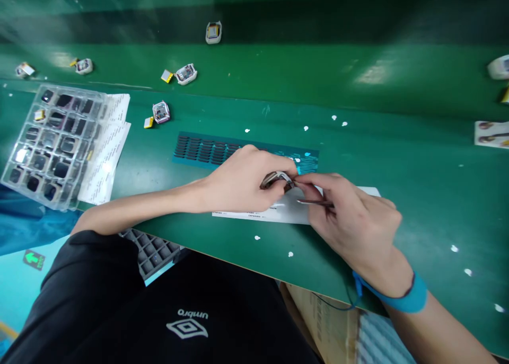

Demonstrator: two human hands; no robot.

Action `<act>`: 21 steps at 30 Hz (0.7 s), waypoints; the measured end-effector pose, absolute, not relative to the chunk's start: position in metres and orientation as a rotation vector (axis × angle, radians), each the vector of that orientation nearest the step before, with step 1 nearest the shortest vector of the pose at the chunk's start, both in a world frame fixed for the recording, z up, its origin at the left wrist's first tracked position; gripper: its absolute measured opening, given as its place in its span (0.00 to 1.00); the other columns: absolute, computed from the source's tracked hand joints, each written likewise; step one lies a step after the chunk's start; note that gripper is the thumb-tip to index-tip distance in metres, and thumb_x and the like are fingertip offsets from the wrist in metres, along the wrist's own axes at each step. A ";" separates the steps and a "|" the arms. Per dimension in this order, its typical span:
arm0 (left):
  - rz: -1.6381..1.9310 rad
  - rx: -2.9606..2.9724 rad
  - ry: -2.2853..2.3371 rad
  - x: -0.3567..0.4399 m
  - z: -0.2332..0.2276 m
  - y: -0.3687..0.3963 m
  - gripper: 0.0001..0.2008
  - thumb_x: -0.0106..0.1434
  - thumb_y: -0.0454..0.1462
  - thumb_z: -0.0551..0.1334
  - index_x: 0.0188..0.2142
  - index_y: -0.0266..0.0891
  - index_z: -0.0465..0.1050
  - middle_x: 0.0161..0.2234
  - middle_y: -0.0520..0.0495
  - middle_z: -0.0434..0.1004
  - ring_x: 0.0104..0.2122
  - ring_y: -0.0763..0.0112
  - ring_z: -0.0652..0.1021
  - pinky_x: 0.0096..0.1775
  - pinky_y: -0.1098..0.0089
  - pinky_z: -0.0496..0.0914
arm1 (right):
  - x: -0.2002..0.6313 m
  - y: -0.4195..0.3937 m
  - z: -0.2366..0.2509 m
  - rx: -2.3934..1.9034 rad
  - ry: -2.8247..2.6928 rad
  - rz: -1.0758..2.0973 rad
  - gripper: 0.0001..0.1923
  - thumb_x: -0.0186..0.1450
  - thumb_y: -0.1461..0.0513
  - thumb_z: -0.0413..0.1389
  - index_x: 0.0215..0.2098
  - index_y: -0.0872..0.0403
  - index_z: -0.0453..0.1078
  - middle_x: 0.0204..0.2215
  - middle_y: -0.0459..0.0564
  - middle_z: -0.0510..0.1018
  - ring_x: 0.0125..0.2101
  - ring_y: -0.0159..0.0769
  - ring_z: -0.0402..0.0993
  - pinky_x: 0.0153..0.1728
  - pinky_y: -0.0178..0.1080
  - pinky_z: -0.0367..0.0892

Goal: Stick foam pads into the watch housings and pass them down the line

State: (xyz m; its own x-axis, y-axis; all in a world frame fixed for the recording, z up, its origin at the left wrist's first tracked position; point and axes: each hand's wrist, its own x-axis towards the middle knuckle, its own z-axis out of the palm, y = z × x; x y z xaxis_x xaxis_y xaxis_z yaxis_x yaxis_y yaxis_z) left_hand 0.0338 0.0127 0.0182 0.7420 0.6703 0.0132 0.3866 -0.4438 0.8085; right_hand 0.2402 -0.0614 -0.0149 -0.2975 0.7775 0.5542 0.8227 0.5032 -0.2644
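I take the white sheet (pixel 278 211) on the green tabletop (pixel 397 157) as my landmark. Right above its middle my left hand (pixel 238 181) has its grip clenched around a small watch-like device (pixel 274 179), pinched between thumb and fingers just over the paper. My right hand (pixel 350 221) meets it from the sheet's right end — the grip holds a thin dark tool (pixel 316 202), tweezers by the look of it, with the tip pointing at the device; the fingertips touch the device's right edge. A blue wrist strap (pixel 409 295) circles my right wrist, nearer to me than the sheet. Just behind the sheet lies a teal sticker sheet (pixel 207 149) with rows of dark strips, partly hidden by my left hand. Well to the left of the white sheet sits a clear plastic tray (pixel 53 141) of dark parts, resting on printed papers (pixel 107 152). Farther back from the sheet, several small device cases (pixel 185 73) lie scattered on the tabletop, one (pixel 161 112) nearer with a yellow piece beside it. Small white bits dot the surface around the sheet.
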 end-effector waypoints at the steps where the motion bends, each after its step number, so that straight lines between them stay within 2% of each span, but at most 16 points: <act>1: 0.405 1.949 0.770 0.034 0.021 0.012 0.10 0.63 0.30 0.58 0.34 0.39 0.79 0.22 0.54 0.78 0.21 0.75 0.77 0.26 0.73 0.66 | 0.239 -0.062 -0.012 -1.302 -2.082 -0.082 0.12 0.71 0.70 0.58 0.46 0.47 0.75 0.31 0.41 0.85 0.24 0.29 0.79 0.20 0.36 0.60; 5: 0.356 1.503 0.701 0.035 0.030 0.008 0.07 0.65 0.31 0.60 0.34 0.39 0.77 0.22 0.55 0.76 0.18 0.74 0.79 0.19 0.75 0.64 | 0.241 -0.068 -0.006 -1.292 -2.032 -0.114 0.11 0.71 0.67 0.64 0.49 0.45 0.76 0.32 0.41 0.86 0.25 0.30 0.80 0.21 0.36 0.62; 10: 0.373 1.488 0.734 0.036 0.030 0.007 0.07 0.64 0.29 0.61 0.33 0.38 0.78 0.17 0.56 0.73 0.16 0.73 0.78 0.18 0.76 0.65 | 0.256 -0.074 -0.011 -1.201 -2.209 -0.217 0.18 0.74 0.64 0.61 0.60 0.48 0.74 0.42 0.46 0.88 0.34 0.34 0.84 0.27 0.37 0.69; 14: 0.305 1.396 0.713 0.037 0.030 0.009 0.07 0.65 0.28 0.61 0.33 0.38 0.76 0.17 0.57 0.73 0.16 0.73 0.79 0.17 0.77 0.64 | 0.264 -0.074 -0.007 -1.107 -2.333 -0.158 0.18 0.77 0.59 0.56 0.65 0.47 0.72 0.46 0.49 0.87 0.34 0.37 0.85 0.28 0.38 0.71; 17: 0.255 1.306 0.681 0.037 0.031 0.010 0.07 0.66 0.28 0.60 0.33 0.37 0.75 0.19 0.57 0.74 0.17 0.74 0.80 0.19 0.78 0.66 | 0.264 -0.070 -0.002 -1.029 -2.407 -0.129 0.20 0.77 0.55 0.57 0.65 0.51 0.71 0.45 0.52 0.87 0.33 0.39 0.84 0.28 0.39 0.71; 19: 0.251 1.278 0.662 0.037 0.031 0.011 0.06 0.67 0.28 0.61 0.35 0.37 0.74 0.21 0.56 0.76 0.17 0.75 0.81 0.20 0.78 0.69 | 0.260 -0.065 0.000 -1.085 -2.326 -0.252 0.19 0.76 0.58 0.59 0.63 0.54 0.72 0.41 0.51 0.88 0.28 0.35 0.82 0.24 0.38 0.68; 21: 0.279 1.274 0.657 0.036 0.030 0.011 0.03 0.67 0.29 0.62 0.37 0.38 0.72 0.23 0.55 0.78 0.18 0.75 0.81 0.20 0.78 0.69 | 0.257 -0.059 0.000 -1.190 -2.207 -0.419 0.17 0.73 0.66 0.61 0.60 0.55 0.73 0.39 0.49 0.88 0.25 0.30 0.80 0.19 0.37 0.62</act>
